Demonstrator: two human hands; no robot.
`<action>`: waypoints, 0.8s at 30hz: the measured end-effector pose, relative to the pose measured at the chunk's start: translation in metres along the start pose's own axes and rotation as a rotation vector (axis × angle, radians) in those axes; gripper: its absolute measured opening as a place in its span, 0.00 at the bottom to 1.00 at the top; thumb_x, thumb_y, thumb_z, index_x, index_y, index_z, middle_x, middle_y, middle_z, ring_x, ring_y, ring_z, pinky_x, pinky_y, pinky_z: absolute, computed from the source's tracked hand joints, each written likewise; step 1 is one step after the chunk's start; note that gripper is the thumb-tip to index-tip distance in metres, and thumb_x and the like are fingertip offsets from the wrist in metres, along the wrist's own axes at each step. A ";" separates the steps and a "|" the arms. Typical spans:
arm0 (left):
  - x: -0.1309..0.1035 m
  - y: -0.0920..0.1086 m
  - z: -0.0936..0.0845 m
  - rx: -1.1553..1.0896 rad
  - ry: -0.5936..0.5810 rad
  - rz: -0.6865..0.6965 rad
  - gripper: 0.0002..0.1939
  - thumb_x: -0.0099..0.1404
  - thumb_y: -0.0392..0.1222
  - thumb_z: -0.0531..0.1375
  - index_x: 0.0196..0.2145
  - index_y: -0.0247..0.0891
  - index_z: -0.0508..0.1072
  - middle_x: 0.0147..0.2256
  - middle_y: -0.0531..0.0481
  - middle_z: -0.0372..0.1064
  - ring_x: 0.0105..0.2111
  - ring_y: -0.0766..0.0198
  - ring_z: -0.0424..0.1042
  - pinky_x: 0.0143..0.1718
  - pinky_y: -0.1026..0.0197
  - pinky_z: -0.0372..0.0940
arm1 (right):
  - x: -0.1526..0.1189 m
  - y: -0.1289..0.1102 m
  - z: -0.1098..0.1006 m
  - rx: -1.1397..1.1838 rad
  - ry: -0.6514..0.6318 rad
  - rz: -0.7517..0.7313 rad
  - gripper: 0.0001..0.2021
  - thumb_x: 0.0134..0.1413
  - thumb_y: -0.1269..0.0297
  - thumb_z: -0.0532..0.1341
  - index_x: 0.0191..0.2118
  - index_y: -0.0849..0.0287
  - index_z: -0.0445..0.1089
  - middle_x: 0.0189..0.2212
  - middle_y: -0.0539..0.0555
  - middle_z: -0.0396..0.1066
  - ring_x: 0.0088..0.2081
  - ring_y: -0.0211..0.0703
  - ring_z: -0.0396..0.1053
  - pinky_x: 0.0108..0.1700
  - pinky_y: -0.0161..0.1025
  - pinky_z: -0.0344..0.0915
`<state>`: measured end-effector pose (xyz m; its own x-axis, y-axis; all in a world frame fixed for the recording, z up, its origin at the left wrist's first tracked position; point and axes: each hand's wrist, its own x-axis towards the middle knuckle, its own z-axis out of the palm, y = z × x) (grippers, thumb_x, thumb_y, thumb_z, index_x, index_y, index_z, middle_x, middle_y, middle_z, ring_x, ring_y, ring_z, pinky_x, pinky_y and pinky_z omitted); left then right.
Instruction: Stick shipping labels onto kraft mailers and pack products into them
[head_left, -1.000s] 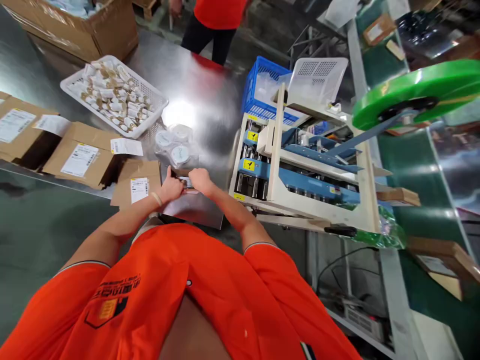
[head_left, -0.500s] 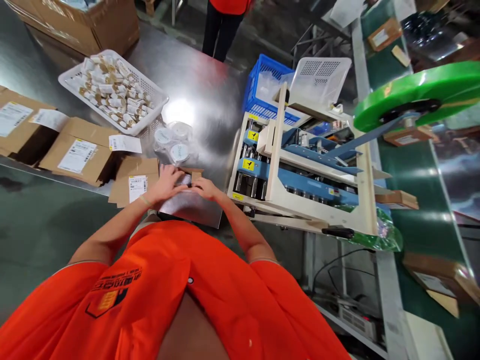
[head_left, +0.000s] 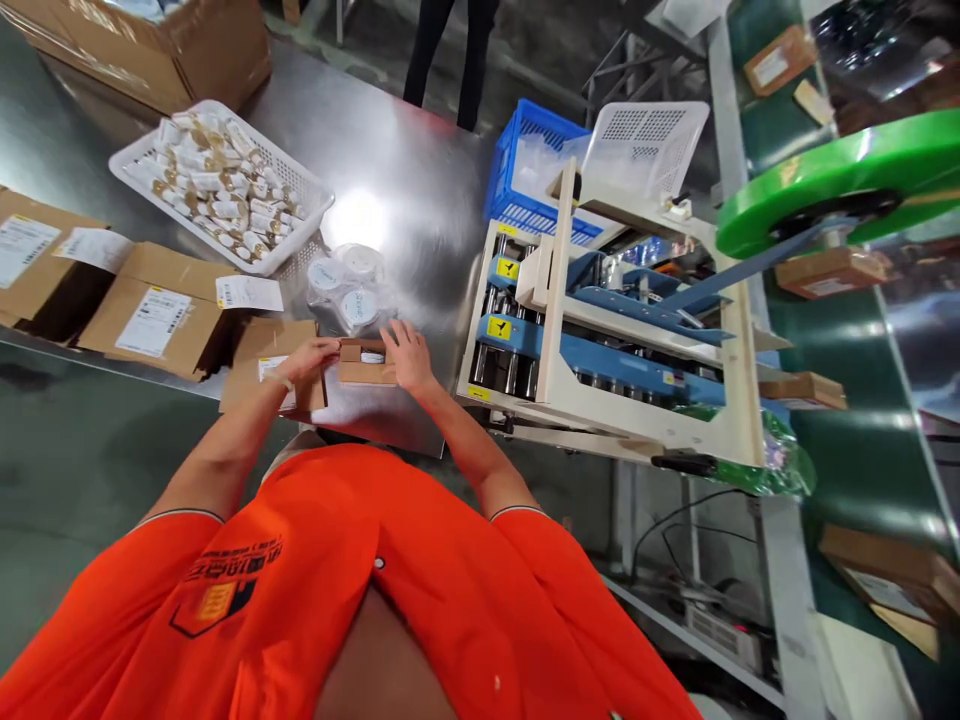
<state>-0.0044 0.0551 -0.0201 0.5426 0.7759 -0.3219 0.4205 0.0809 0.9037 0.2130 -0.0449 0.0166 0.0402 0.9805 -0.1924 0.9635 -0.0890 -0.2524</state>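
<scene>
A small cardboard box (head_left: pixel 367 374) lies on the metal table in front of me. Its top is partly uncovered, with end flaps folded over and something white inside. My left hand (head_left: pixel 309 358) is closed on the box's left end, thumb and fingers together at the edge. At the right end, my right hand (head_left: pixel 409 356) has its fingers stretched out and apart, resting against the flap side. Just beyond the box sit several round, white-labelled containers in clear wrap (head_left: pixel 357 288). A flattened-looking labelled carton (head_left: pixel 251 345) lies under my left forearm.
Labelled open cartons (head_left: pixel 169 300) line the table's left edge. Behind them stands a white basket (head_left: pixel 304 240) of small white-and-gold bottles. To the right are a blue crate (head_left: pixel 517 150), a taping machine (head_left: pixel 555 350) with a green tape roll, and a conveyor (head_left: pixel 832 350) carrying boxes.
My hands have moved apart to the two ends of the box, uncovering its top. The right fingers have spread upward. The person across the table has shifted.
</scene>
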 end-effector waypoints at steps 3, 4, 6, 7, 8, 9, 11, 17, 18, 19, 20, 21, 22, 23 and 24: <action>-0.004 0.009 -0.008 0.317 -0.044 0.117 0.33 0.73 0.61 0.64 0.64 0.32 0.79 0.59 0.31 0.81 0.62 0.41 0.77 0.66 0.42 0.71 | -0.006 0.011 0.010 0.020 -0.019 -0.143 0.32 0.68 0.65 0.71 0.75 0.58 0.70 0.76 0.68 0.65 0.81 0.71 0.53 0.78 0.66 0.57; -0.007 0.012 -0.004 0.436 -0.054 0.172 0.37 0.72 0.60 0.65 0.68 0.30 0.76 0.65 0.28 0.77 0.68 0.37 0.72 0.70 0.39 0.66 | -0.010 0.015 0.015 0.027 -0.035 -0.150 0.30 0.71 0.65 0.68 0.75 0.57 0.70 0.77 0.67 0.65 0.81 0.71 0.52 0.78 0.68 0.56; -0.015 0.017 0.014 0.667 -0.087 0.237 0.47 0.67 0.58 0.70 0.73 0.23 0.70 0.71 0.20 0.68 0.76 0.28 0.60 0.76 0.35 0.55 | -0.019 0.022 0.023 0.032 -0.041 -0.122 0.28 0.76 0.63 0.63 0.77 0.53 0.68 0.80 0.63 0.61 0.82 0.70 0.50 0.79 0.70 0.52; -0.020 0.019 0.026 0.767 -0.092 0.244 0.50 0.65 0.57 0.72 0.74 0.20 0.67 0.72 0.16 0.65 0.77 0.24 0.57 0.77 0.33 0.53 | -0.024 0.025 0.027 0.039 -0.036 -0.097 0.28 0.78 0.62 0.62 0.78 0.51 0.67 0.81 0.62 0.58 0.82 0.70 0.48 0.80 0.70 0.51; -0.023 0.021 0.039 0.857 -0.083 0.239 0.53 0.64 0.54 0.73 0.75 0.16 0.64 0.72 0.13 0.63 0.76 0.22 0.56 0.76 0.33 0.52 | -0.029 0.029 0.031 0.051 -0.025 -0.056 0.29 0.79 0.60 0.62 0.79 0.50 0.65 0.83 0.61 0.55 0.83 0.70 0.47 0.79 0.69 0.52; -0.024 0.022 0.053 0.943 -0.067 0.232 0.54 0.65 0.53 0.73 0.75 0.14 0.61 0.71 0.11 0.63 0.75 0.21 0.58 0.75 0.33 0.53 | -0.034 0.033 0.035 0.066 -0.002 0.020 0.30 0.79 0.58 0.62 0.80 0.52 0.63 0.84 0.63 0.52 0.82 0.71 0.48 0.79 0.68 0.54; -0.017 0.028 0.082 1.025 -0.022 0.223 0.53 0.66 0.51 0.73 0.75 0.12 0.59 0.68 0.11 0.65 0.70 0.21 0.63 0.71 0.34 0.58 | -0.047 0.043 0.045 0.092 0.071 0.259 0.31 0.80 0.56 0.60 0.81 0.59 0.61 0.82 0.70 0.54 0.79 0.70 0.55 0.76 0.63 0.62; 0.096 0.088 0.154 0.980 0.078 0.331 0.50 0.71 0.51 0.74 0.73 0.11 0.60 0.65 0.14 0.68 0.65 0.30 0.67 0.69 0.37 0.62 | -0.089 0.072 0.092 0.061 0.040 0.452 0.22 0.80 0.54 0.56 0.67 0.55 0.76 0.57 0.70 0.78 0.56 0.66 0.76 0.57 0.58 0.77; 0.121 0.101 0.160 0.967 0.087 0.360 0.49 0.72 0.49 0.74 0.73 0.08 0.59 0.65 0.14 0.67 0.66 0.32 0.67 0.70 0.38 0.61 | -0.094 0.076 0.101 0.041 0.029 0.414 0.20 0.79 0.53 0.58 0.66 0.51 0.77 0.55 0.68 0.79 0.54 0.65 0.76 0.55 0.58 0.78; 0.145 0.114 0.165 0.952 0.093 0.388 0.49 0.72 0.48 0.74 0.72 0.06 0.58 0.65 0.14 0.67 0.66 0.33 0.66 0.70 0.39 0.60 | -0.097 0.080 0.110 0.017 0.017 0.375 0.20 0.78 0.52 0.59 0.66 0.48 0.78 0.55 0.67 0.79 0.53 0.65 0.77 0.53 0.59 0.79; 0.169 0.125 0.169 0.937 0.095 0.419 0.49 0.71 0.47 0.75 0.71 0.05 0.59 0.65 0.14 0.67 0.66 0.34 0.65 0.71 0.39 0.59 | -0.099 0.083 0.119 -0.010 0.001 0.336 0.20 0.78 0.51 0.58 0.66 0.46 0.78 0.55 0.67 0.79 0.53 0.66 0.77 0.51 0.60 0.79; 0.191 0.135 0.173 0.921 0.094 0.449 0.47 0.70 0.46 0.76 0.69 0.05 0.60 0.64 0.15 0.68 0.66 0.34 0.66 0.72 0.40 0.59 | -0.101 0.086 0.129 -0.034 -0.018 0.302 0.21 0.79 0.50 0.57 0.67 0.46 0.77 0.56 0.68 0.79 0.53 0.67 0.77 0.50 0.61 0.79; 0.211 0.144 0.178 0.906 0.088 0.478 0.46 0.69 0.45 0.77 0.67 0.06 0.63 0.64 0.16 0.70 0.66 0.36 0.66 0.72 0.40 0.59 | -0.102 0.089 0.138 -0.048 -0.039 0.277 0.22 0.80 0.50 0.56 0.68 0.47 0.76 0.57 0.69 0.78 0.52 0.67 0.77 0.49 0.62 0.79; 0.228 0.153 0.186 0.897 0.076 0.506 0.43 0.69 0.46 0.77 0.65 0.09 0.66 0.63 0.19 0.72 0.66 0.38 0.67 0.72 0.41 0.59 | -0.102 0.091 0.147 -0.049 -0.050 0.274 0.23 0.80 0.50 0.56 0.69 0.49 0.76 0.58 0.70 0.78 0.52 0.67 0.77 0.49 0.62 0.78; 0.244 0.162 0.198 0.860 0.082 0.554 0.39 0.70 0.47 0.77 0.62 0.10 0.68 0.60 0.22 0.74 0.64 0.42 0.69 0.73 0.42 0.59 | -0.102 0.093 0.156 -0.038 -0.043 0.279 0.24 0.80 0.50 0.57 0.71 0.51 0.75 0.58 0.70 0.78 0.52 0.67 0.77 0.50 0.62 0.78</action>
<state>0.3399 0.1335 -0.0082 0.7814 0.6107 0.1280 0.5224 -0.7525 0.4011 0.2571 -0.1809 -0.1349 0.2950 0.9107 -0.2892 0.9261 -0.3470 -0.1481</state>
